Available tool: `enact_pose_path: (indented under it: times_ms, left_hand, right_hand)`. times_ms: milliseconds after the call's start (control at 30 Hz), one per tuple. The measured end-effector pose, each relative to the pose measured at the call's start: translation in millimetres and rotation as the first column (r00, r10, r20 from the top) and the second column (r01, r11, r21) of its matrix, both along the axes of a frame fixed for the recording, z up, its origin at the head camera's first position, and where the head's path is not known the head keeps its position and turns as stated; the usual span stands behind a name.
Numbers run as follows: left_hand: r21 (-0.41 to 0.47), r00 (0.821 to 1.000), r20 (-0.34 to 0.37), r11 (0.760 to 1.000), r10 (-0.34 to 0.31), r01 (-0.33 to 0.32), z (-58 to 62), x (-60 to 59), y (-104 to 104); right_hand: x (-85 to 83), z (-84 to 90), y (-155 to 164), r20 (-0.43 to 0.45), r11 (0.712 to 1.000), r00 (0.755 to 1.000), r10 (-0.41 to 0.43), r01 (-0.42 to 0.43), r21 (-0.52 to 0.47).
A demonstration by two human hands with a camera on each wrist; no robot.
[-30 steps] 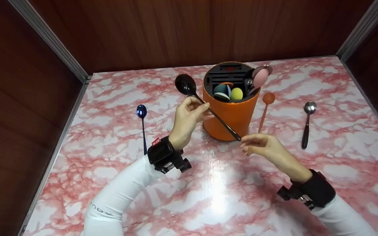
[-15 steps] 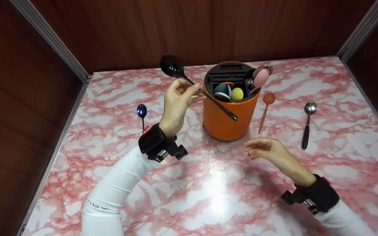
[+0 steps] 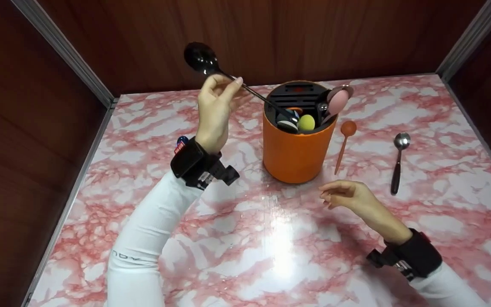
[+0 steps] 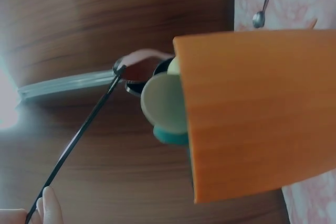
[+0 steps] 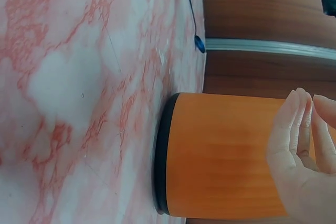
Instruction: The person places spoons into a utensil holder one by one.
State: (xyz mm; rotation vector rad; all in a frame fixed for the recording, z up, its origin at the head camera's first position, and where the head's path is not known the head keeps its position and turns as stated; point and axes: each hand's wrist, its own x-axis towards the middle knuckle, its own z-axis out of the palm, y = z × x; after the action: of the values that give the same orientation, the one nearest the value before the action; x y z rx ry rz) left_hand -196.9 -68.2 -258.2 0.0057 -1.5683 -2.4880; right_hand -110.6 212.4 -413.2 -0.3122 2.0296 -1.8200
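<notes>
My left hand (image 3: 213, 108) pinches a long black spoon (image 3: 201, 58) by the handle near its bowl. The bowl points up and left, while the handle (image 4: 79, 134) slopes down to the right. In the head view its tip overlaps the top of an orange utensil holder (image 3: 295, 157); in the left wrist view the tip stands clear above the rim. Pink, yellow, teal and pale utensil heads stick out of the holder. My right hand (image 3: 352, 197) hovers in front of the holder, fingers loosely curled, with nothing in it.
An orange spoon (image 3: 348, 128) lies right of the holder, and a steel spoon (image 3: 402, 140) with a dark handle farther right. A blue spoon (image 5: 198, 44) lies at the left, mostly hidden by the left wrist in the head view. Wooden walls surround the marbled table (image 3: 228, 264).
My left hand has lifted the black spoon up and to the left, and its handle tip has left my right hand. The right hand has shifted only slightly, rightward.
</notes>
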Motion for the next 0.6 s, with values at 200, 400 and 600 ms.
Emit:
enact_pose_path:
  times_ms: [200, 400, 600]
  left_hand:
    - [-0.046, 0.999, -0.027, 0.998, 0.047, -0.048, 5.6, -11.5, -3.7]
    - [-0.031, 0.997, -0.052, 0.998, 0.061, -0.062, 7.2, -20.0, -5.4]
    - [-0.079, 0.993, -0.062, 0.992, 0.097, -0.101, 5.7, -25.5, -4.8]
  right_hand:
    - [0.0, -1.0, 1.1, -0.002, 1.000, 1.000, -0.008, 0.008, -0.011]
    - [0.5, -1.3, 1.2, 0.000, 0.999, 1.000, -0.008, 0.008, -0.045]
    - [1.1, -2.1, 2.2, 0.011, 1.000, 1.000, -0.021, 0.021, -0.012]
